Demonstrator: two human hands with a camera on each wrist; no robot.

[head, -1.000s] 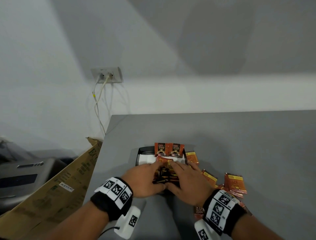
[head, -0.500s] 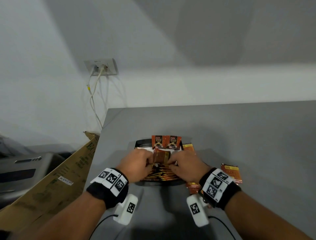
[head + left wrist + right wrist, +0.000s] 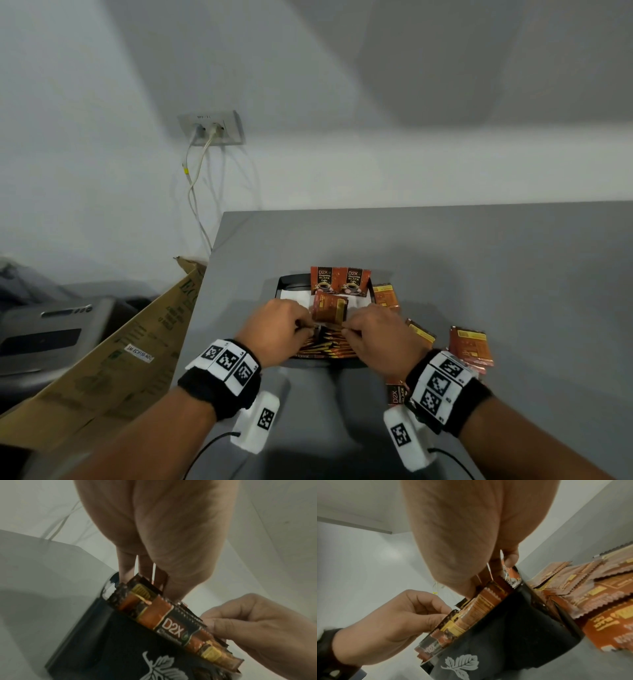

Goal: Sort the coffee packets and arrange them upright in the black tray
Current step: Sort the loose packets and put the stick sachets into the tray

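Observation:
The black tray with a leaf print sits on the grey table. A row of orange-brown coffee packets stands on edge in its near half. Two packets stand upright at the back, and one packet rises between my hands. My left hand pinches the row's left end with curled fingers. My right hand pinches the right end.
Loose packets lie on the table right of the tray, one beside its far corner. A cardboard box leans off the table's left edge. A wall socket with cables hangs behind.
My hands lay flat over the packets a second ago; both have since curled their fingers and pinch the row's ends. One packet has come up upright between them.

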